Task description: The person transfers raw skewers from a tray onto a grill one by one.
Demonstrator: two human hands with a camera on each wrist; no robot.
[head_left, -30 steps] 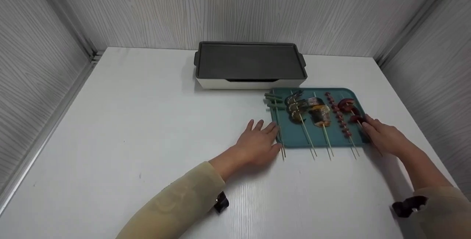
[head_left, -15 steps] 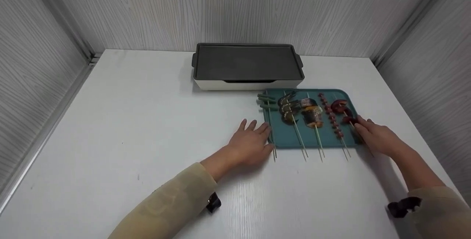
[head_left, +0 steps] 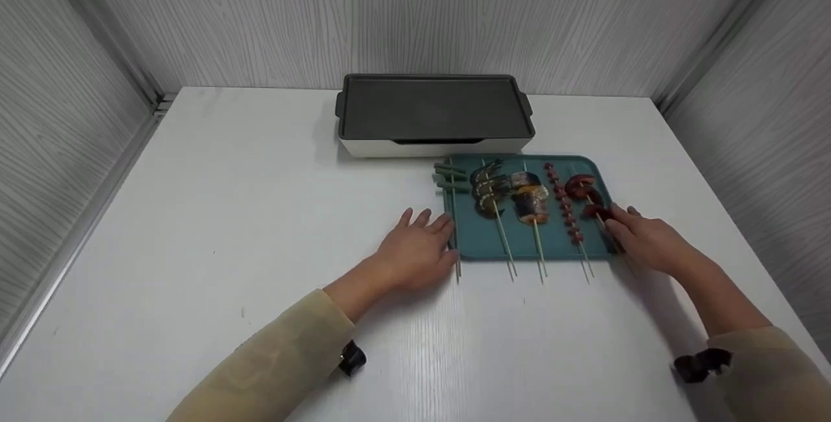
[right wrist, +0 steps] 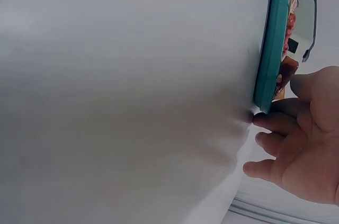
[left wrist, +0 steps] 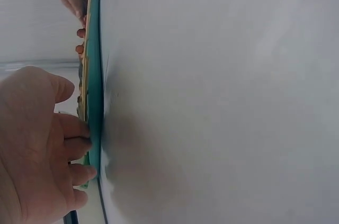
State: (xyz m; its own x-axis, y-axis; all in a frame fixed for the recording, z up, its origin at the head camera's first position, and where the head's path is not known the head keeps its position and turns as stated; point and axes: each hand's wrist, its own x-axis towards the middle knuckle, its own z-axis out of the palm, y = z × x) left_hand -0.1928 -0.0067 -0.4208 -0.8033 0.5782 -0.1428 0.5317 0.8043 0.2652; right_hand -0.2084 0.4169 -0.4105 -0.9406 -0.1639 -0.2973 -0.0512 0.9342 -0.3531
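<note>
A teal tray [head_left: 480,237] lies on the white table. Across it lie skewers of green stalks [head_left: 452,178], shrimp [head_left: 488,189], fish chunks [head_left: 531,203], small red pieces [head_left: 563,204] and larger dark red slices [head_left: 587,195]. The stick ends poke past the tray's near rim. My left hand [head_left: 415,253] rests at the left rim, fingers spread and fingertips [left wrist: 87,173] against the tray's side. At the right rim, my right hand [head_left: 652,240] grips the tray, thumb over the edge and index finger at its side. The dark red slices sit right beside that thumb.
A griddle [head_left: 435,107] with a dark flat plate and white base stands behind the tray, its near right corner close to the tray's far rim. Grey wood-grain panels [head_left: 428,13] enclose the table at the back and sides.
The tray and its skewers have slid left along the table, with both hands moving left alongside it. The griddle stays in place, apart from a slight shift of the view.
</note>
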